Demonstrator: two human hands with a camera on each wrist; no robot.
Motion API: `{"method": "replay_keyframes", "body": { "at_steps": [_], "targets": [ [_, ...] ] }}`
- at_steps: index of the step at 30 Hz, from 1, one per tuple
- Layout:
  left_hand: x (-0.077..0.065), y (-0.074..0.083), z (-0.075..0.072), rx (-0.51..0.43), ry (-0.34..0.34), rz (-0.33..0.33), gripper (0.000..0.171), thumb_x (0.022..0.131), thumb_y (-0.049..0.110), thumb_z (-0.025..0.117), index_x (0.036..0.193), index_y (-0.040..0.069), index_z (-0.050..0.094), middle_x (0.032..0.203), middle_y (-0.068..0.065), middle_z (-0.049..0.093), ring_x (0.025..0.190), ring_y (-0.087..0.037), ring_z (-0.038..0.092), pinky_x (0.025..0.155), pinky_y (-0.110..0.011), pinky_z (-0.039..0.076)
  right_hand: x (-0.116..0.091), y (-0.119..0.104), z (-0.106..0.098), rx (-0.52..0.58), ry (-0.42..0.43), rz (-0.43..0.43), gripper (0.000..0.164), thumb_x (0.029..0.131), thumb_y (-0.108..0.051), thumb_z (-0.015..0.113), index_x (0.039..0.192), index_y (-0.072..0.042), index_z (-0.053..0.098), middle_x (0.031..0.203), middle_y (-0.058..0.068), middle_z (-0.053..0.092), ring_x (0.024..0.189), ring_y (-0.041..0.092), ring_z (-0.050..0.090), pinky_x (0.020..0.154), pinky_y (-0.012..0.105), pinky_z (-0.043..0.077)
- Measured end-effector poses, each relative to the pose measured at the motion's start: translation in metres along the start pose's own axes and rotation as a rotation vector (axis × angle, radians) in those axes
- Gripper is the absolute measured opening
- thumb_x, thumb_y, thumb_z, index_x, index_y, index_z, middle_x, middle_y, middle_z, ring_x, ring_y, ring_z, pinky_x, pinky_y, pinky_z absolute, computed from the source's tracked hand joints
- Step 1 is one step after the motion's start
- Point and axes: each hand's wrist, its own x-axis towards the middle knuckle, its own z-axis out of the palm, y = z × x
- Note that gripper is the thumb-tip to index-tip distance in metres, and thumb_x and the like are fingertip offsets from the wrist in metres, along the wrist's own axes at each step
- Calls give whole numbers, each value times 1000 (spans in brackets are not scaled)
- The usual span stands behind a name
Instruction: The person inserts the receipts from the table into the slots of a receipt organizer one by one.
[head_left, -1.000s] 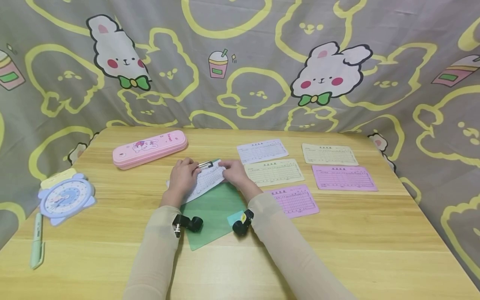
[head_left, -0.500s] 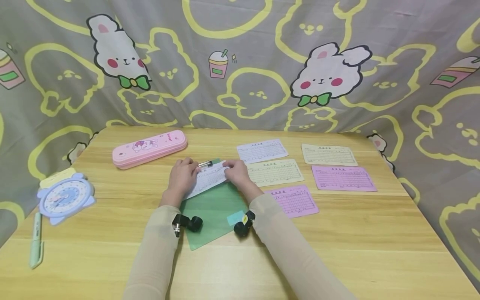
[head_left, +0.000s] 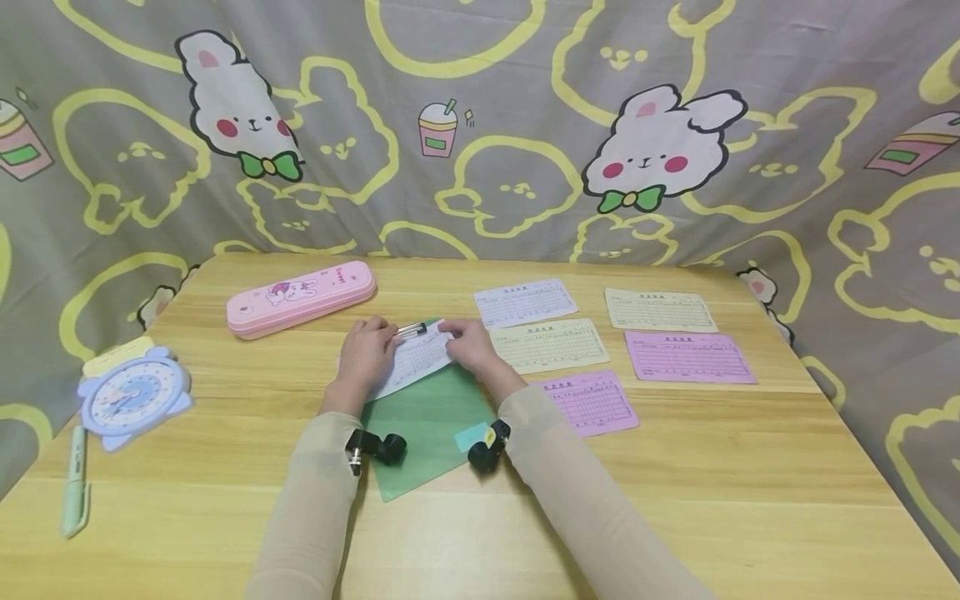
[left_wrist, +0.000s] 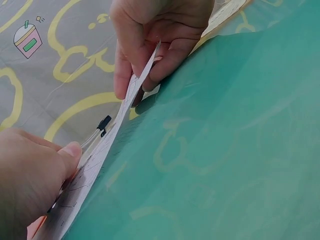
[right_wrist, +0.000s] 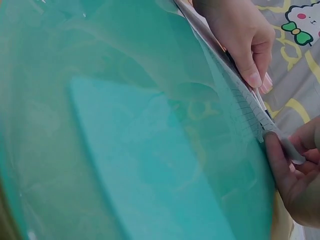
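Note:
A green clipboard [head_left: 431, 425] with a metal wire clip [head_left: 411, 330] at its far edge lies tilted on the table in front of me. My left hand [head_left: 366, 358] pinches the clip, its thumb on the wire in the left wrist view. Across the board's top part is a white printed slip [head_left: 416, 358], partly covered by the left hand. Its right end is pinched between thumb and fingers of my right hand [head_left: 471, 343]. In the left wrist view the slip [left_wrist: 112, 135] stands edge-on along the board's top. The right wrist view shows the board's glossy green face [right_wrist: 135, 60].
White, yellow and purple slips [head_left: 588, 402] lie right of the board. A pink pencil case [head_left: 302, 298] is at back left. Farther left are a blue toy clock [head_left: 135, 396], a yellow piece [head_left: 116, 357] and a green highlighter [head_left: 75, 483]. A patterned curtain [head_left: 517, 108] hangs behind the table.
The white slip has shifted slightly to the right, its left corner now mostly behind my left hand. Both hands keep their grip and stay almost in place.

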Motion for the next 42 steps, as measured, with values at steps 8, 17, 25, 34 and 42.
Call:
{"method": "replay_keyframes", "body": {
  "at_steps": [8,17,25,34,42],
  "targets": [
    [0,0,0,-1,3,14,28,87,18,51,106,0,59,101,-13,51,92,-30,43,80,-42,34,-2,-6,1,-99,5,-5,48,68,8,48,111,-11,59,117,6,51,98,17,46,65,22,41],
    [1,1,-1,2,-19,-4,29,87,18,51,108,0,58,103,-14,50,93,-30,42,80,-43,33,0,-5,1,-93,-5,-8,48,69,8,48,112,-11,58,117,7,51,90,18,49,45,19,36],
    [1,0,0,1,-28,-11,31,87,20,51,109,-1,58,104,-14,50,95,-30,41,81,-43,33,2,-5,3,-103,5,12,48,69,8,49,111,-12,59,114,6,53,88,17,49,47,20,38],
    [-1,1,-1,-22,-23,-35,30,86,21,53,107,0,59,102,-14,51,95,-30,41,81,-43,33,3,-4,2,-87,-24,6,47,71,7,48,113,-12,57,116,7,51,84,16,52,45,20,38],
    [-2,1,-1,-49,-11,-59,30,85,21,54,107,1,59,102,-14,51,93,-30,41,79,-42,33,-6,-6,-15,3,-145,-29,42,79,0,52,120,-5,49,113,14,49,88,21,54,63,24,47]
  ]
}}
